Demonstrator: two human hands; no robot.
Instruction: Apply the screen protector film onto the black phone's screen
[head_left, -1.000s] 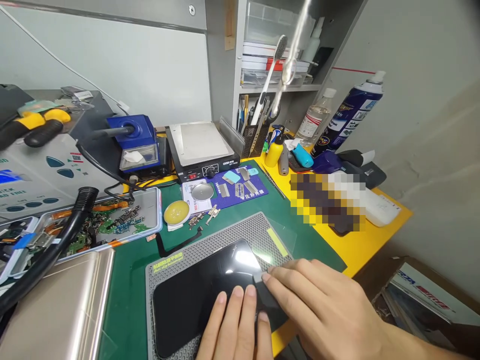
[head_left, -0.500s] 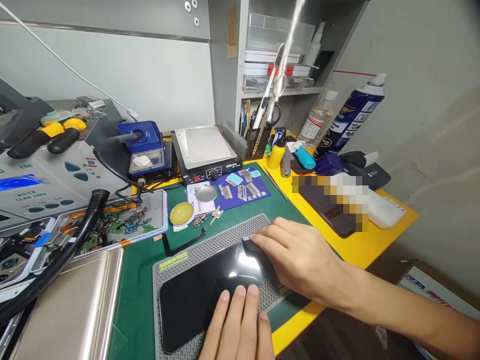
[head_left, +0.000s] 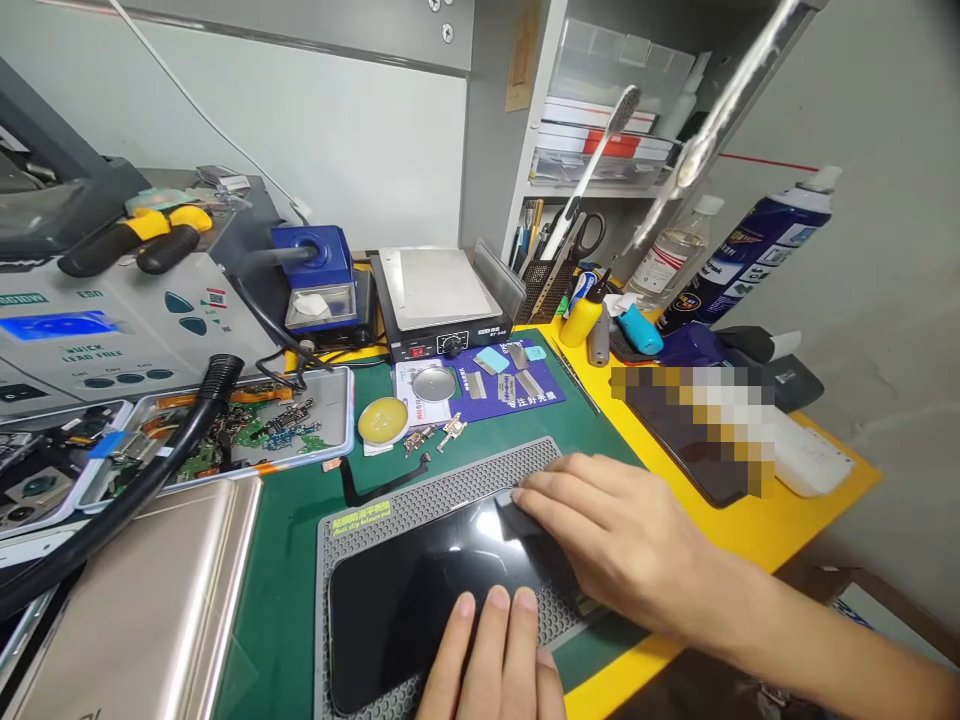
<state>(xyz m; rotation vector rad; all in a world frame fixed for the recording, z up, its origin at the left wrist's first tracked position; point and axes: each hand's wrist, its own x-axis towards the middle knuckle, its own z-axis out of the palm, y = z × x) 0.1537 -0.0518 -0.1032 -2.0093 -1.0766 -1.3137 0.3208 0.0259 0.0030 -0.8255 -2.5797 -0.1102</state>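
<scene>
- Right hand (head_left: pixel 630 540), centre right, pinches a dark flat piece (head_left: pixel 517 518) — fingertips low, probably for control.
- Left hand (head_left: pixel 491 665), bottom centre, fingers loosely spread — likely steadying the phone (head_left: pixel 405 610).
- That phone, lower centre, lies on a grey mat (head_left: pixel 450 488), presumably against slipping.

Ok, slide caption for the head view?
Left fingers rest on a phone atop a gray mat; right fingers hold a dark gray piece over the phone.
</scene>
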